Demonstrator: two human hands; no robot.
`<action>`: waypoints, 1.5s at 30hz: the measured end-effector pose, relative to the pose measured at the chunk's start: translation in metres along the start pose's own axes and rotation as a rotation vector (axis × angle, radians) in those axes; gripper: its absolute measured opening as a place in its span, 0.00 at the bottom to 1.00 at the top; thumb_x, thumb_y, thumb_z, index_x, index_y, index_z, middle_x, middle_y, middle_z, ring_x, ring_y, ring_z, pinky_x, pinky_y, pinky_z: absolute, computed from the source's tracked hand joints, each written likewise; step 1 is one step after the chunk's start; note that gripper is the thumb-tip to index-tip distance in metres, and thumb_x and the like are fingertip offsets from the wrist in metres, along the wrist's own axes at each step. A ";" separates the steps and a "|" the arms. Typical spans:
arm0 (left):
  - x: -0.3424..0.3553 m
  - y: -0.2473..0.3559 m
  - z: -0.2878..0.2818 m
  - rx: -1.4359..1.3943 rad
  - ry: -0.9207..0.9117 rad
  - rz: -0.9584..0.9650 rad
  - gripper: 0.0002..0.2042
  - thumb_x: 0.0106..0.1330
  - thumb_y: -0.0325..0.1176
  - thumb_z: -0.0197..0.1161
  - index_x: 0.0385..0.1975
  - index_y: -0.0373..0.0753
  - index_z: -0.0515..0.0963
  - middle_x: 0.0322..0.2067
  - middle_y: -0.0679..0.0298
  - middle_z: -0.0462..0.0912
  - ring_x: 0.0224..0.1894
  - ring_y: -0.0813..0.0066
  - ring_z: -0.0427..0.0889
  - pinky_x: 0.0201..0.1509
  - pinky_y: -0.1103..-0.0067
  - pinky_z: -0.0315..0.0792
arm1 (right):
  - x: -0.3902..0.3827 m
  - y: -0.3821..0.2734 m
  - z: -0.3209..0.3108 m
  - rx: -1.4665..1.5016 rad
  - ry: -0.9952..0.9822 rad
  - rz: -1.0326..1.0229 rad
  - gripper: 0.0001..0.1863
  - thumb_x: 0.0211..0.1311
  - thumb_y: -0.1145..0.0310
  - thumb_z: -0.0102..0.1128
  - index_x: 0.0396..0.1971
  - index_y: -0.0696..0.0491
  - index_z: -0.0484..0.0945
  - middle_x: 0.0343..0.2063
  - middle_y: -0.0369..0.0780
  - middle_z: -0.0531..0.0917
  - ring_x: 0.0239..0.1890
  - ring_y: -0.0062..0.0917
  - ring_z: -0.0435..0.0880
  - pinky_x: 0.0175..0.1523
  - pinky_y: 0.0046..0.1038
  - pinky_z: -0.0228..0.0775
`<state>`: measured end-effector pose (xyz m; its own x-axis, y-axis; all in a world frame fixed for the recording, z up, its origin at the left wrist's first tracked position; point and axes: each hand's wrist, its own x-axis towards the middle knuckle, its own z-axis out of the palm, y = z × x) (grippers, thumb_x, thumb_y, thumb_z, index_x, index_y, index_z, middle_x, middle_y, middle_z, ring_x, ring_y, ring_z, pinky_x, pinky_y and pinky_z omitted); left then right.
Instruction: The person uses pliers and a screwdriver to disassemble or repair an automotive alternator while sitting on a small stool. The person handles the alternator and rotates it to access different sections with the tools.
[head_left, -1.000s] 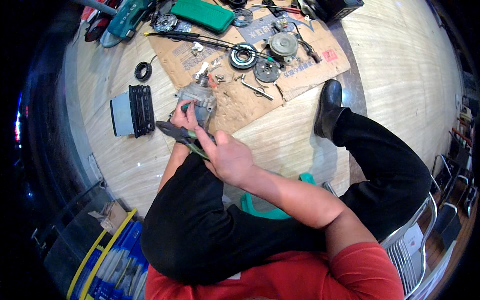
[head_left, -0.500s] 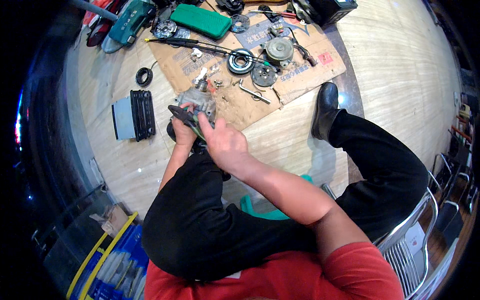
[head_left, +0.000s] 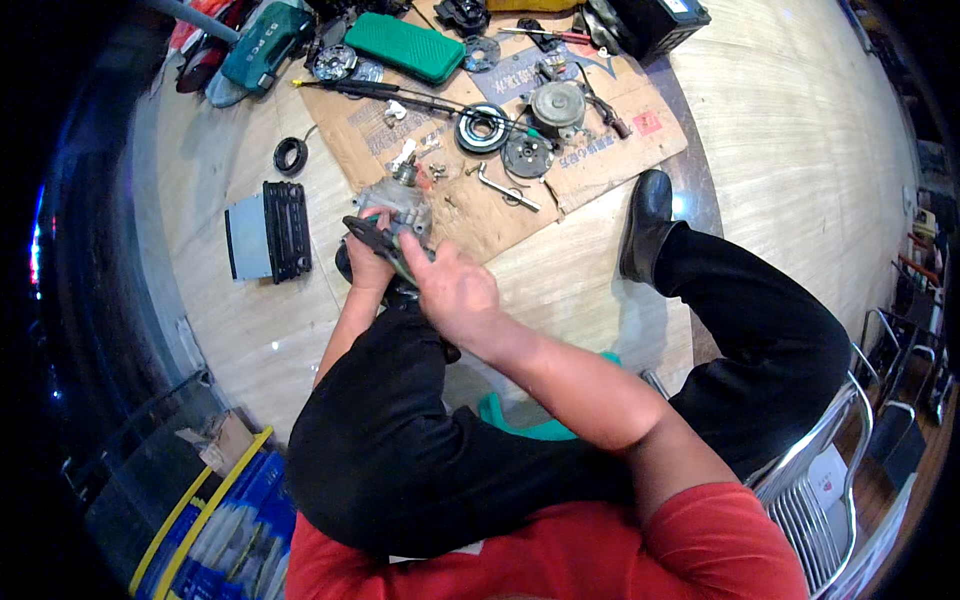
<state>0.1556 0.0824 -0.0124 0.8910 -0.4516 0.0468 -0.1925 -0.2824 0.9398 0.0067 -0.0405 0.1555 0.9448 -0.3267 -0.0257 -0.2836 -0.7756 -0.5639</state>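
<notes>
My right hand [head_left: 458, 292] is closed around a pair of pliers [head_left: 374, 236] with dark jaws and green on the handles. The jaws point up and to the left, crossing over my left hand [head_left: 368, 268]. That hand grips the near left side of a grey cast-metal housing [head_left: 408, 210], its fingers partly hidden by the pliers. A short shaft [head_left: 405, 172] sticks up from the far end of the housing. Whether the jaws touch anything cannot be made out.
Flattened cardboard [head_left: 490, 225] carries a ring-shaped pulley [head_left: 482, 128], a round disc [head_left: 527, 156], a round motor-like part [head_left: 557, 105], an L-shaped wrench [head_left: 508, 188] and a green case [head_left: 405, 46]. Left on the floor lie a black ring [head_left: 290, 155] and a black-edged box [head_left: 286, 230].
The pliers' jaws have shifted slightly right and down, tilting a little. Both hands keep their hold, and the view has moved slightly.
</notes>
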 end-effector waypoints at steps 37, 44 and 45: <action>0.003 0.020 0.017 0.250 -0.063 0.025 0.07 0.71 0.32 0.58 0.36 0.35 0.79 0.34 0.57 0.85 0.39 0.66 0.85 0.45 0.72 0.76 | 0.006 0.000 -0.006 0.000 -0.173 0.124 0.46 0.53 0.72 0.65 0.72 0.32 0.56 0.35 0.49 0.76 0.34 0.46 0.84 0.38 0.44 0.78; 0.002 0.018 0.007 0.160 -0.024 0.057 0.05 0.68 0.30 0.61 0.37 0.36 0.78 0.34 0.58 0.85 0.35 0.64 0.85 0.43 0.71 0.77 | 0.009 0.008 0.010 0.011 -0.155 0.119 0.44 0.52 0.72 0.65 0.71 0.37 0.59 0.34 0.50 0.75 0.33 0.47 0.84 0.39 0.45 0.78; 0.000 0.012 -0.001 0.120 -0.024 0.061 0.04 0.67 0.28 0.62 0.37 0.35 0.77 0.34 0.58 0.84 0.36 0.65 0.84 0.45 0.72 0.76 | 0.011 -0.001 0.001 0.038 -0.138 0.089 0.43 0.53 0.72 0.65 0.70 0.37 0.60 0.33 0.50 0.75 0.33 0.47 0.84 0.39 0.44 0.78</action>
<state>0.1535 0.0798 -0.0008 0.8662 -0.4909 0.0933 -0.2952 -0.3520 0.8882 0.0173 -0.0426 0.1544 0.9305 -0.3139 -0.1887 -0.3632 -0.7251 -0.5851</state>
